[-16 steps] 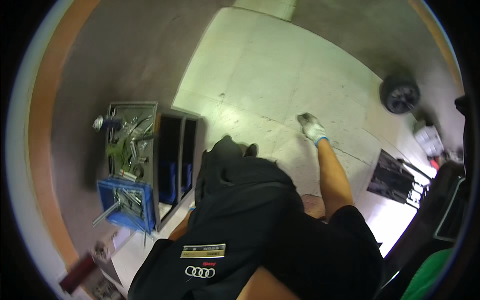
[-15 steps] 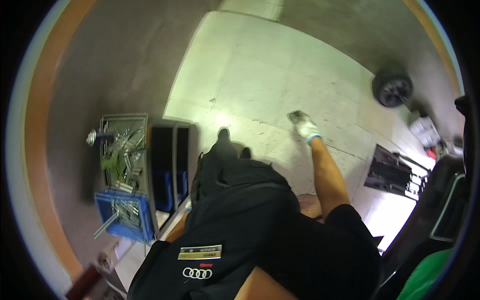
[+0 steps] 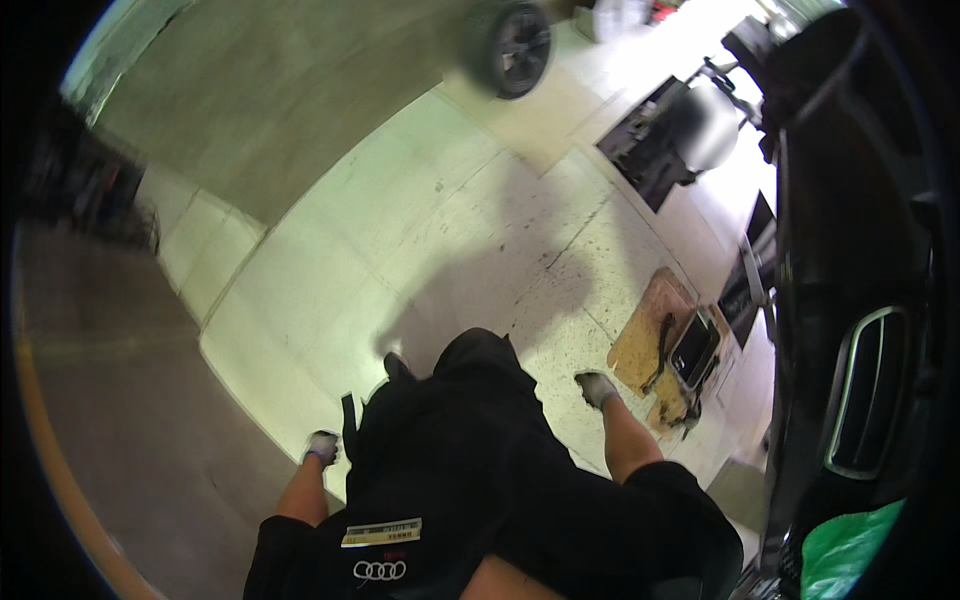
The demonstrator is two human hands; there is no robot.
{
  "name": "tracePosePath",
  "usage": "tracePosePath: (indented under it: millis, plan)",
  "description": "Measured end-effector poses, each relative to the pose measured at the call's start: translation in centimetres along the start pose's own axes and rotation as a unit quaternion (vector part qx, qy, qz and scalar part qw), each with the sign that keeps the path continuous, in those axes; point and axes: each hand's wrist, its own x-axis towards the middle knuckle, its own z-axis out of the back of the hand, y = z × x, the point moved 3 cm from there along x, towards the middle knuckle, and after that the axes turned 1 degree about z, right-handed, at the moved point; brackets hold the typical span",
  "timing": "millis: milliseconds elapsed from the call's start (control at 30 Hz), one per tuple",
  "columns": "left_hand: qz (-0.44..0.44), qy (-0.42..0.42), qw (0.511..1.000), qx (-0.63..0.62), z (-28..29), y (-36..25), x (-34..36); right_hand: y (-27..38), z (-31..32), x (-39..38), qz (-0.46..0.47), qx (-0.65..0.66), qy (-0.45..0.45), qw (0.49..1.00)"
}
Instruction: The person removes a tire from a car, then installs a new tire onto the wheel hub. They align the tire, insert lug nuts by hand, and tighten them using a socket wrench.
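My left hand (image 3: 322,447), in a pale work glove with dark fingers, hangs beside my dark clothing at the left. Its fingers are loosely curled and nothing shows in them. My right hand (image 3: 595,389), gloved the same way, hangs low at the right with its fingers bent together, no object visible in it. Nearest to that hand is a worn tan board (image 3: 640,335) on the floor. A dark-centred rectangular frame (image 3: 694,348) and a black strap-like piece (image 3: 661,355) lie on or against the board. Neither hand appears to touch anything.
A black car (image 3: 800,300) with a chrome-edged vent (image 3: 862,392) fills the right side, a green cover (image 3: 850,545) at its lower end. A wheel (image 3: 522,50) stands at the far side. A dark floor recess (image 3: 640,140) lies between wheel and car.
My view has swung to the right. The tool cart with its blue tray has left the picture. The tan board and my left hand have come into sight; my right hand is lower.
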Motion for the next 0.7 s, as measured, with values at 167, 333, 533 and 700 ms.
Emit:
tracePosePath:
  millis: [167,333,533,700]
  plan:
    - [0.032,-0.179,0.96,-0.215,23.3,-23.3,9.2,-6.4,-4.8,1.1,-0.073,-0.012,-0.055,0.996]
    - [-0.146,-0.161,0.957,-0.193,23.1,-52.4,13.9,6.2,-8.5,6.0,-0.084,-0.06,0.06,0.993]
    - [-0.311,0.008,0.942,0.123,7.5,-76.0,11.6,33.8,10.8,11.8,0.096,0.054,-0.033,0.993]
    - [-0.318,0.018,0.91,0.266,5.2,-93.8,18.5,48.8,28.4,12.3,0.162,0.093,-0.22,0.957]
